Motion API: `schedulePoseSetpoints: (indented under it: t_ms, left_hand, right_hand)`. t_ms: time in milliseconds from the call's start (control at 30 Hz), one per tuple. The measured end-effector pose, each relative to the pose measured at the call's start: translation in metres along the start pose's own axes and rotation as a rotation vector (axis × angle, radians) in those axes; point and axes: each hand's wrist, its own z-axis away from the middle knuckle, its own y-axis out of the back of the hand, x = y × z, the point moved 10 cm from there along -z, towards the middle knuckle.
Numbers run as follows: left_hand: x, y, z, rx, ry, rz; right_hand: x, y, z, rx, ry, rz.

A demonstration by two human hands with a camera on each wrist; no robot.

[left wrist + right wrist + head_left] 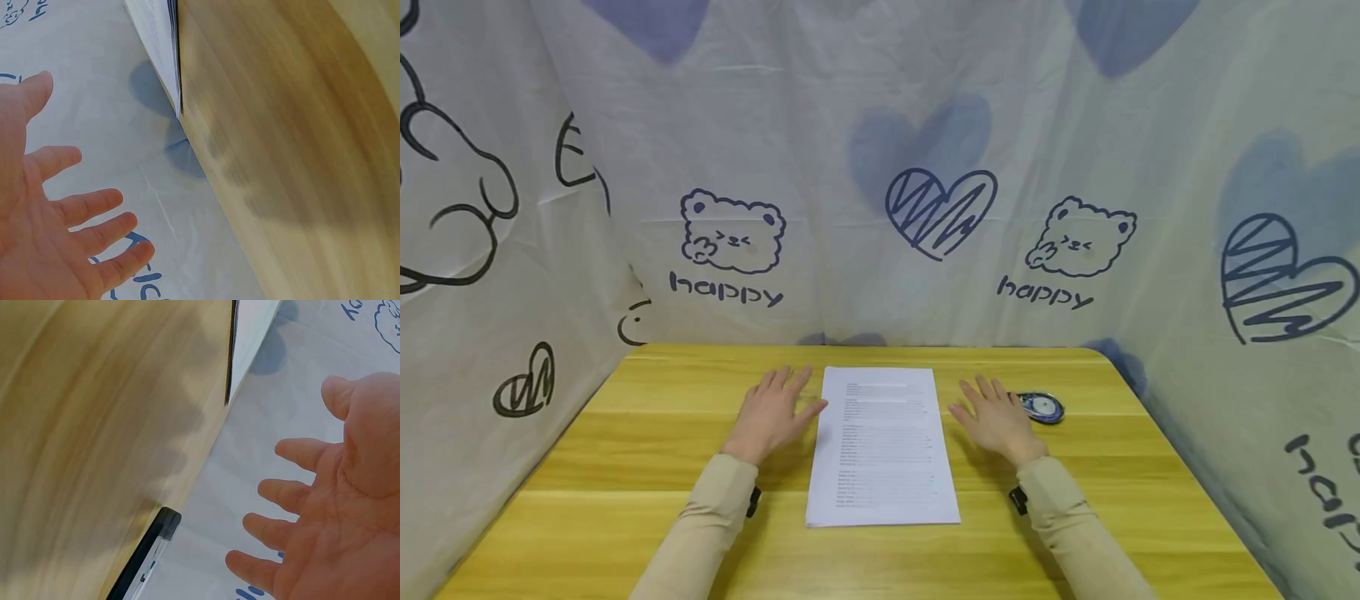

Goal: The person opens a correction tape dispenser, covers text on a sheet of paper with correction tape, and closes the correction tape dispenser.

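Observation:
A stack of printed white paper (883, 450) lies on the wooden table, its side edge also showing in the left wrist view (164, 50) and the right wrist view (250, 337). Left of it, my left hand (772, 417) is spread palm down, holding nothing; the thumb tip is at the paper's edge, and whether it touches is unclear. In the left wrist view that hand (69, 219) shows spread fingers. To the paper's right my right hand (997, 418), also seen in the right wrist view (331, 500), is spread and empty. Just beyond its fingers lies an oval dark-rimmed object (1042, 407).
The yellow wooden table (880, 562) reaches back to a pale curtain (820, 108) printed with hearts, bears and lettering, which also hangs at both sides. A dark-edged object (142, 556) lies on the table in the right wrist view.

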Motion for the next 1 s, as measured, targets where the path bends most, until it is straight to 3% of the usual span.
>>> schedulePoseSetpoints:
  t_ms: [433, 800, 1000]
  left_hand:
    - [0.002, 0.003, -0.004, 0.020, -0.005, 0.088]
    - [0.008, -0.001, -0.006, 0.040, -0.061, 0.058]
    - [0.016, -0.004, -0.007, 0.037, -0.097, 0.026]
  right_hand:
    - [0.010, 0.002, -0.006, 0.019, 0.005, 0.031]
    - [0.029, 0.008, -0.004, 0.039, 0.006, 0.007]
    - [0.039, 0.016, -0.003, 0.077, 0.011, 0.051]
